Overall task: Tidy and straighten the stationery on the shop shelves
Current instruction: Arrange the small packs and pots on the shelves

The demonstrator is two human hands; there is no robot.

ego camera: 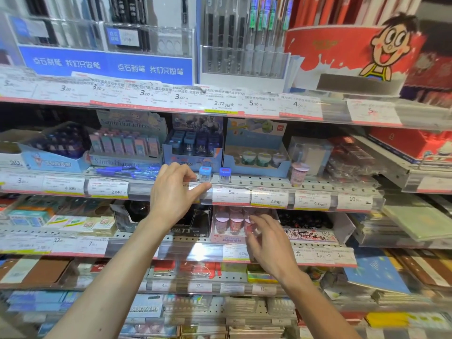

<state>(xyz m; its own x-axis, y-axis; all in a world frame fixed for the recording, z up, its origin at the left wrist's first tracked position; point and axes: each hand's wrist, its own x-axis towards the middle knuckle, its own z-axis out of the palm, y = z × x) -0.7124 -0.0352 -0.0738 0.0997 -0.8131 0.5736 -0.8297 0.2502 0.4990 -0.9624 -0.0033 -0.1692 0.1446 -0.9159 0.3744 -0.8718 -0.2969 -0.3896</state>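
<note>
A blue banner [107, 66] on the top shelf carries white Chinese characters; a pastel display box [124, 143] reads "Sanrio characters". Beside two small clear blue-lidded cases [205, 174] on the middle shelf edge [269, 184], the left hand [175, 192] reaches, fingers loosely extended. The right hand [265, 243], fingers spread and blurred, hovers at a pink tray of cups [230, 225]; price tags read 5.00 and 2.72.

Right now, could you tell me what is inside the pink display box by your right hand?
Pink-lidded cups stand upright in the pink display box. The right hand covers the box's right part, hiding what is there.
</note>
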